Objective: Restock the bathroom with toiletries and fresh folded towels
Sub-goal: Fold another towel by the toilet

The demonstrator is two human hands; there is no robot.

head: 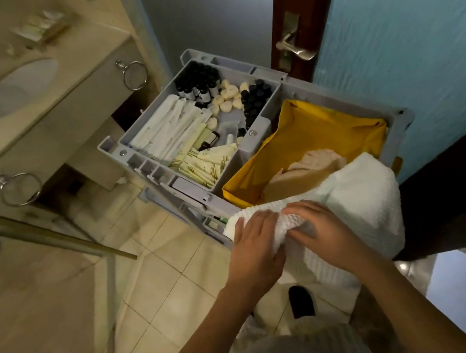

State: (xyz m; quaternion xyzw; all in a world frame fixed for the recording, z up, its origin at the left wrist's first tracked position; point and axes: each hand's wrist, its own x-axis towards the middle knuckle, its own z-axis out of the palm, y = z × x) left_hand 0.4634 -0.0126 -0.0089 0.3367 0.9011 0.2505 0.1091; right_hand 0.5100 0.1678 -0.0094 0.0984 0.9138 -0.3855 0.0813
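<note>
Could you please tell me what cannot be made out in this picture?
Head view:
- Labels on the dark bottles: too small to read.
- Contents of the yellow bag: partly covered by the white towel.
- Packets on the vanity counter: blurred.

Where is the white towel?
The white towel is lower right, head view, over the cart edge beside the yellow bag, held by left hand and right hand.

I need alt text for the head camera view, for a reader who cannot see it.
The left hand and right hand grip a white towel draped over the near edge of a housekeeping cart. Its grey tray holds small dark bottles and wrapped toiletries beside a yellow bag; a sink is at left.
</note>
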